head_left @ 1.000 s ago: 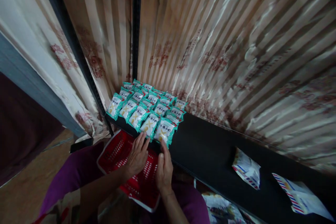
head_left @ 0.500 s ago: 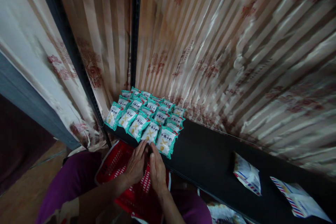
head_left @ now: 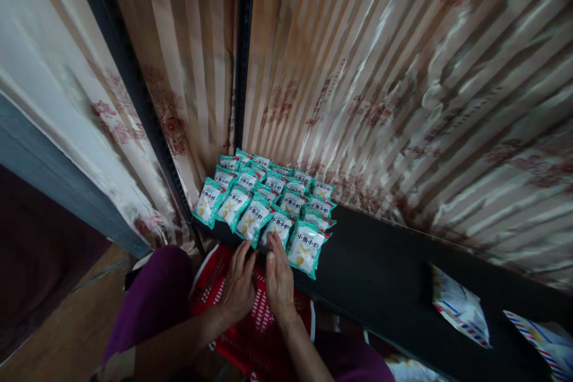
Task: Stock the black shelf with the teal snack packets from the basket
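Note:
Several teal-and-white snack packets stand in rows at the left end of a black shelf. My left hand is open, its fingers stretched toward the lower edge of a front-row packet; whether they touch it I cannot tell. Beside it, my right hand is also open, fingers extended, fingertips against or just in front of another front packet. Nothing shows in either palm. Below both hands a red plastic basket rests by my knees, partly covered by my forearms.
Two white packets with striped edges, one nearer and one at the right border, lie on the shelf. Black metal uprights frame the shelf corner, with a patterned curtain behind. More packets show below the shelf.
The view has shifted, so the shelf and packets appear further right. My hands have moved slightly apart, with both still at the front row of packets.

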`<state>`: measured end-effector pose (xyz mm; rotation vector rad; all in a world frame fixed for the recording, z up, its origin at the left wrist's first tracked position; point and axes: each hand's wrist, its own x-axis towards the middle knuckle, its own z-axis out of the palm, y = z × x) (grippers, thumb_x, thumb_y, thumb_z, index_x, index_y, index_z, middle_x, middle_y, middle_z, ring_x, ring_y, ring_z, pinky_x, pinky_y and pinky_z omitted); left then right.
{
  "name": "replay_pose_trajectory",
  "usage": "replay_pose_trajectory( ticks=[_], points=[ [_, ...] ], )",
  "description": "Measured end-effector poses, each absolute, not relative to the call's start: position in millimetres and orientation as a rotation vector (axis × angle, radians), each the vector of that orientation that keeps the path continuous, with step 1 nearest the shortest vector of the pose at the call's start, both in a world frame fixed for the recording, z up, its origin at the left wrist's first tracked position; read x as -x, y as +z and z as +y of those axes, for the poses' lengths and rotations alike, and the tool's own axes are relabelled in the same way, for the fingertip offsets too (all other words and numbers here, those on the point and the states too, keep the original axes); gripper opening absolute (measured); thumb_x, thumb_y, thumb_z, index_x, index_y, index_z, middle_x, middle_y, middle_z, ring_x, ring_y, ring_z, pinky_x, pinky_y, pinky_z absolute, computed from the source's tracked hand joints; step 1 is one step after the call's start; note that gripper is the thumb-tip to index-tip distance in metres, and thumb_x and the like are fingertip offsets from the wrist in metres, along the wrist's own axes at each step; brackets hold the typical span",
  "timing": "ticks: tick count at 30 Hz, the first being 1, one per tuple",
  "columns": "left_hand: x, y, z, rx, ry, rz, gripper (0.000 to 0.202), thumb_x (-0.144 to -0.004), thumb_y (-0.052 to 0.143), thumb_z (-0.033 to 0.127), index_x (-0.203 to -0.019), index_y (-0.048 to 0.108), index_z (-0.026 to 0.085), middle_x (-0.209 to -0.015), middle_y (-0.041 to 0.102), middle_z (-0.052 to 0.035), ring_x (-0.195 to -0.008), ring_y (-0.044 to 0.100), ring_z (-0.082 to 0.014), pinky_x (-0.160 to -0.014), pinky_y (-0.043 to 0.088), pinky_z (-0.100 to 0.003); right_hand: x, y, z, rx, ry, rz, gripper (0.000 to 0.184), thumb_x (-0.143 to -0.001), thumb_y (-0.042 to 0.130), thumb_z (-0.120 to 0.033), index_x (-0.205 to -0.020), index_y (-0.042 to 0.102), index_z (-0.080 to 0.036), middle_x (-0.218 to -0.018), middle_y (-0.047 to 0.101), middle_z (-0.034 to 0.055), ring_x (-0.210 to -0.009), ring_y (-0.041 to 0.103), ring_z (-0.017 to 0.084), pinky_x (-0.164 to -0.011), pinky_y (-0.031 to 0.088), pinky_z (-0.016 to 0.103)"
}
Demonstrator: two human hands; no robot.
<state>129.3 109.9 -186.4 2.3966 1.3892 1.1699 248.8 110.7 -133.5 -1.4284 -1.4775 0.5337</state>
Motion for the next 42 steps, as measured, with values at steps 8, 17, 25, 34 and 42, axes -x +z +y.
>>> replay_pose_trajectory(
  ticks=[8, 17, 25, 34, 42],
  points=[
    [-104, -180, 150, -2.142, 1.165, 1.591, 0.045, -0.085, 0.036, 0.012, -0.130, 0.043, 0.013, -0.143, 0.033, -0.0156, -0.133, 0.032, -0.0260, -0.107, 0.034, -0.049, -232, -118, 140, 1.496, 0.639, -1.371, 0.058, -0.093, 0.028, -0.050, -0.135, 0.045, -0.013, -0.148, 0.035, 0.0132, -0.138, 0.028, 0.022, -0.114, 0.023, 0.049],
    [-98, -190, 162, -2.164, 1.156, 1.505, 0.052, -0.083, 0.036, 0.008, -0.134, 0.038, 0.014, -0.144, 0.033, -0.0151, -0.134, 0.030, -0.0270, -0.107, 0.033, -0.052, -225, -120, 156, 1.539, 0.617, -1.326, 0.060, -0.091, 0.031, -0.054, -0.132, 0.048, -0.013, -0.145, 0.040, 0.0136, -0.136, 0.033, 0.023, -0.113, 0.025, 0.049],
    [-99, -197, 162, -2.242, 1.168, 1.482, 0.065, -0.079, 0.037, 0.003, -0.142, 0.026, 0.017, -0.145, 0.030, -0.0147, -0.135, 0.028, -0.0285, -0.107, 0.034, -0.054, -220, -122, 159, 1.613, 0.619, -1.358, 0.069, -0.091, 0.026, -0.057, -0.131, 0.048, -0.005, -0.143, 0.041, 0.0185, -0.136, 0.034, 0.024, -0.113, 0.024, 0.048],
    [-95, -192, 158, -2.307, 1.140, 1.452, 0.062, -0.084, 0.036, 0.009, -0.144, 0.020, 0.016, -0.147, 0.026, -0.0159, -0.137, 0.023, -0.0297, -0.108, 0.031, -0.054, -227, -124, 132, 1.624, 0.401, -1.396, 0.058, -0.094, 0.027, -0.047, -0.133, 0.047, -0.008, -0.148, 0.034, 0.0165, -0.138, 0.029, 0.023, -0.112, 0.026, 0.049],
    [-92, -182, 144, -2.434, 1.062, 1.334, 0.050, -0.085, 0.036, 0.009, -0.135, 0.040, 0.012, -0.141, 0.035, -0.0155, -0.135, 0.027, -0.0259, -0.109, 0.033, -0.046, -232, -154, 83, 1.730, 0.341, -1.358, 0.051, -0.094, 0.031, -0.042, -0.131, 0.049, -0.011, -0.147, 0.036, 0.0150, -0.136, 0.033, 0.025, -0.110, 0.031, 0.050]
  ],
)
